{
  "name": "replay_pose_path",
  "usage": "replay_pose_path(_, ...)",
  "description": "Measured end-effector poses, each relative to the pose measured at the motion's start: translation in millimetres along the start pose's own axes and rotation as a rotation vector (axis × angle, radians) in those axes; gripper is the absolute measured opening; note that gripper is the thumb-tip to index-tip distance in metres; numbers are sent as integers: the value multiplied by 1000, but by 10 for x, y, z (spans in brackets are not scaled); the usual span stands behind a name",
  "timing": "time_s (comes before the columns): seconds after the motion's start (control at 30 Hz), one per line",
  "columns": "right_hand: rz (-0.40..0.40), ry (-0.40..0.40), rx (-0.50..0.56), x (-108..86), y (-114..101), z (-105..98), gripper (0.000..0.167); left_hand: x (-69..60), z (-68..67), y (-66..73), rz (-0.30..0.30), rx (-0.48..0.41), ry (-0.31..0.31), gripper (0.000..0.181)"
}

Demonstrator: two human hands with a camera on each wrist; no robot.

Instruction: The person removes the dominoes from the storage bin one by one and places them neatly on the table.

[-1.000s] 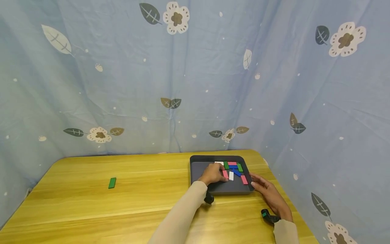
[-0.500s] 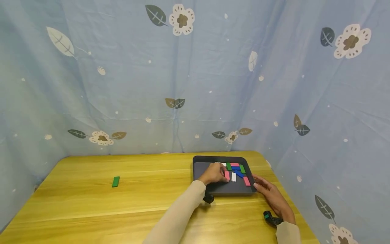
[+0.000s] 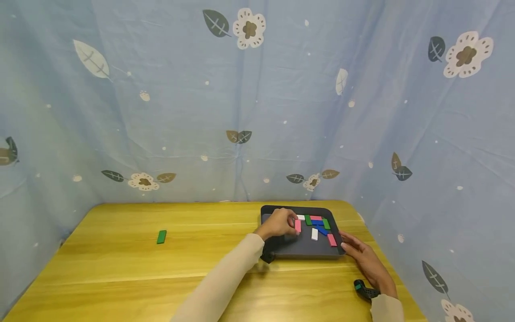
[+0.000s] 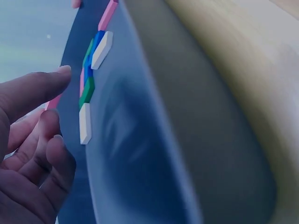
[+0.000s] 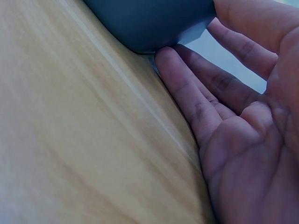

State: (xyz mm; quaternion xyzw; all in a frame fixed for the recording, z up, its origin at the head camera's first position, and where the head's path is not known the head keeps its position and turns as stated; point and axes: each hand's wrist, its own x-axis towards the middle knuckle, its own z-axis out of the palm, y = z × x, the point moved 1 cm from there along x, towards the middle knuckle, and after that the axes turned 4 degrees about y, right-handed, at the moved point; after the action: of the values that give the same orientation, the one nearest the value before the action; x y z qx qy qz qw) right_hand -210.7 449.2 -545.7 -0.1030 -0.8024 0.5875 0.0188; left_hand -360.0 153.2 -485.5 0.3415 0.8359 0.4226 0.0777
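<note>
A dark grey tray point(image 3: 281, 256) stands at the right of the table, with several flat rectangular blocks inside. My left hand point(image 3: 278, 223) pinches a pink block point(image 3: 297, 225) between thumb and fingers, over the tray's left half. In the left wrist view the pink block point(image 4: 53, 102) is mostly hidden by the fingers, above the tray floor. My right hand point(image 3: 364, 258) rests against the tray's right side. Seen from the right wrist, its nearly straight fingers point(image 5: 180, 81) touch the tray corner. A white block point(image 3: 314, 234) lies apart from the others in the tray.
Blue blocks point(image 3: 321, 230), green blocks point(image 3: 308, 220) and further pink blocks point(image 3: 331, 240) lie toward the tray's back right. A lone green block point(image 3: 161, 237) lies on the wooden table point(image 3: 132, 273) at the left. A blue patterned curtain point(image 3: 193, 112) hangs behind.
My left hand has lifted the pink block from beside the white one and shifted slightly back and left with it. The right hand stays at the tray's side. The head view has turned slightly left.
</note>
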Motion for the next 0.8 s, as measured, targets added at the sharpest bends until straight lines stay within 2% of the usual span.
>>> replay_pose_path(0.13,0,7,-8,6,6,4,67,-43,-100,9,28,29,3,41)
replay_pose_path(0.37,-9,20,-10,16,17,11,65,-134,-275,-53,64,50,5,41)
replay_pose_path(0.8,30,6,18,25,21,20,70,-364,-665,-185,96,-19,11,45)
